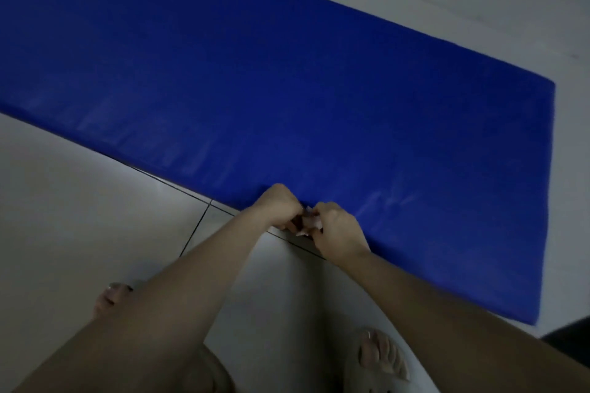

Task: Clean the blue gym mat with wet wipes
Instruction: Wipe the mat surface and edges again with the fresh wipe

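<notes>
Left hand (281, 206) and right hand (335, 228) pinch one crumpled wet wipe (311, 221) together at the near edge of the blue gym mat (287, 89) on the floor (79, 201). Faint streaks there suggest some wiping is done; most seems left.

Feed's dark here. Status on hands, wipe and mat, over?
Left hand and right hand together pinch a small pale wad, likely the wet wipe, over the near edge. Blue mat flat on tile floor. Nothing seen blocking it.
</notes>
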A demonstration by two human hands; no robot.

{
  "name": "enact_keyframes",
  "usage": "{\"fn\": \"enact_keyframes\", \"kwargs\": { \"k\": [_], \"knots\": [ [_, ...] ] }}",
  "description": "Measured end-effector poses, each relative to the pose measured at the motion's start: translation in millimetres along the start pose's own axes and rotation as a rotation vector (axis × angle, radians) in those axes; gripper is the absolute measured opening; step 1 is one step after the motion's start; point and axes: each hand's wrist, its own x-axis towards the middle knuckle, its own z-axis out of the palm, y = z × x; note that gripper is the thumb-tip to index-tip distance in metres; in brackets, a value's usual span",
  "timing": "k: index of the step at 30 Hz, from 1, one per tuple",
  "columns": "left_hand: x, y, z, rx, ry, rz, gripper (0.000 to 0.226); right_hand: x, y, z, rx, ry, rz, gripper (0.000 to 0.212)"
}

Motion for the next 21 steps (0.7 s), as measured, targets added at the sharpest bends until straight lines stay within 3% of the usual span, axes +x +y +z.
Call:
{"fn": "enact_keyframes", "kwargs": {
  "k": [3,8,12,21],
  "knots": [
    [6.7,-14.9,-42.1,0.425,0.228,0.129,0.028,10.2,-16.1,5.4,0.052,0.053,-0.050,0.015],
    [14.6,-7.0,-60.2,0.695,0.100,0.108,0.017,26.1,-54.9,22.2,0.058,0.069,-0.091,0.014],
    [19.9,9.4,-40.0,0.698,0.107,-0.046,0.018,25.4,-58.8,23.6,0.031,0.090,-0.034,0.011],
    [15.6,14.8,-33.4,0.587,0.065,-0.133,0.083,-7.6,-25.7,39.4,0.065,0.314,0.116,0.015]
  ]
}}
